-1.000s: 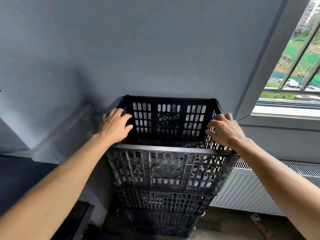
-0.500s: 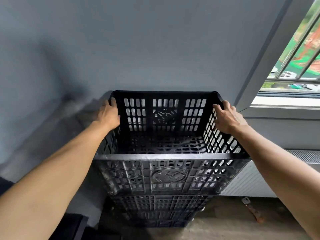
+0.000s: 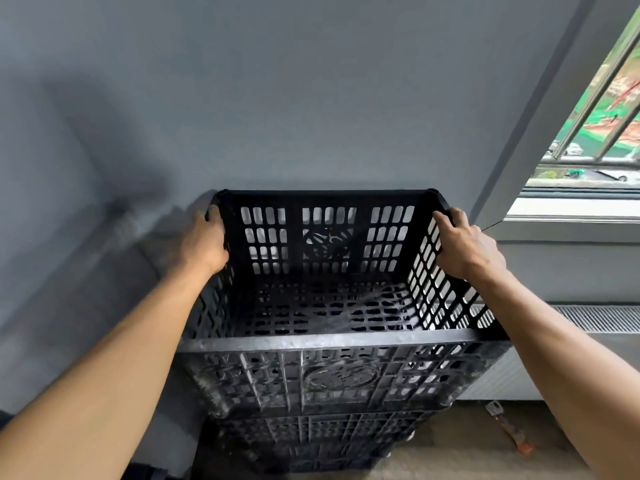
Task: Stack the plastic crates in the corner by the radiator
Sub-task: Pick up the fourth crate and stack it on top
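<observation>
A black slotted plastic crate (image 3: 325,341) sits on top of a stack of like crates (image 3: 311,441) against the grey wall. My left hand (image 3: 204,242) grips the top crate's left rim near its far corner. On the right rim near the far corner, my right hand (image 3: 465,242) grips it with fingers curled over the edge. The top crate is empty inside. The white radiator (image 3: 588,320) runs along the wall just right of the stack.
A window with bars (image 3: 595,133) and its sill are at the upper right. A small orange-handled tool (image 3: 509,427) lies on the floor by the radiator. Something dark (image 3: 145,472) stands low at the left of the stack.
Both hands slid from the crate's near part to the far corners of its rim. The view moved closer and looks further down into the crate.
</observation>
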A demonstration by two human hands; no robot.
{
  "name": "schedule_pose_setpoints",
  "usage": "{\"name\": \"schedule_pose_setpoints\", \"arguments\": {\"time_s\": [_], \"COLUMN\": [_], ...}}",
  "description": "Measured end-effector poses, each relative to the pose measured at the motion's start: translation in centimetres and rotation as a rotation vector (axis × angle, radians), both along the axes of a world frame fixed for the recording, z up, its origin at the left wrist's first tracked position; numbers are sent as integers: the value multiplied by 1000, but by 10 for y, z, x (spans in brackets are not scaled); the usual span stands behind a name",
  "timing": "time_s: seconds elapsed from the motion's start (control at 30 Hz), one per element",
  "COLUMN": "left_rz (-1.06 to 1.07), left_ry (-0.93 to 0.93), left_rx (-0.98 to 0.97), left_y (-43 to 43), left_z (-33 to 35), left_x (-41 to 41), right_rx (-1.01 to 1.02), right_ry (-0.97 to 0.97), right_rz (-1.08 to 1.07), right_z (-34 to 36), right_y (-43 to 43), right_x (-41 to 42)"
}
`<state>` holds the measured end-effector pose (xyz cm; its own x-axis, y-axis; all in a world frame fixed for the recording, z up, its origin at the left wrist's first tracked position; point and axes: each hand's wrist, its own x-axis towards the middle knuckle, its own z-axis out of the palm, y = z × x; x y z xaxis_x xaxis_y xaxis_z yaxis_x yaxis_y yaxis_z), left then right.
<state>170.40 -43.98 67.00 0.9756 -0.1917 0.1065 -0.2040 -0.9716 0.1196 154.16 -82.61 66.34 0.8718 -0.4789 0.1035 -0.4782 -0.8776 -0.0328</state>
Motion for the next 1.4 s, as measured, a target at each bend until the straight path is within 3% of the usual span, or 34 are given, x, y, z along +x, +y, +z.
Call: {"name": "schedule_pose_setpoints", "arguments": {"time_s": [0.4, 0.6, 0.8, 0.97, 1.1, 1.23, 1.4], "left_rz": [-18, -33, -259, -460, -478, -521, -542], "left_ry": [131, 84, -47, -9, -65, -155, -164], "left_rx": [-31, -112, -101, -329, -284, -186, -191], "left_y": [13, 16, -16, -47, -53, -47, -49], "left_z": [1, 5, 16, 5, -6, -12, -10], "left_x": [-25, -58, -114, -182, -205, -210, -209], "right_rx": [206, 18, -176, 56, 262, 74, -72], "right_ry": [-102, 93, 76, -8, -60, -243, -279], "right_rz": [24, 59, 112, 257, 292, 378, 553], "right_z": [13, 17, 12, 17, 17, 1, -4], "right_y": [4, 19, 62, 114, 141, 147, 142], "right_x": [-17, -28, -50, -69, -85, -105, -112]}}
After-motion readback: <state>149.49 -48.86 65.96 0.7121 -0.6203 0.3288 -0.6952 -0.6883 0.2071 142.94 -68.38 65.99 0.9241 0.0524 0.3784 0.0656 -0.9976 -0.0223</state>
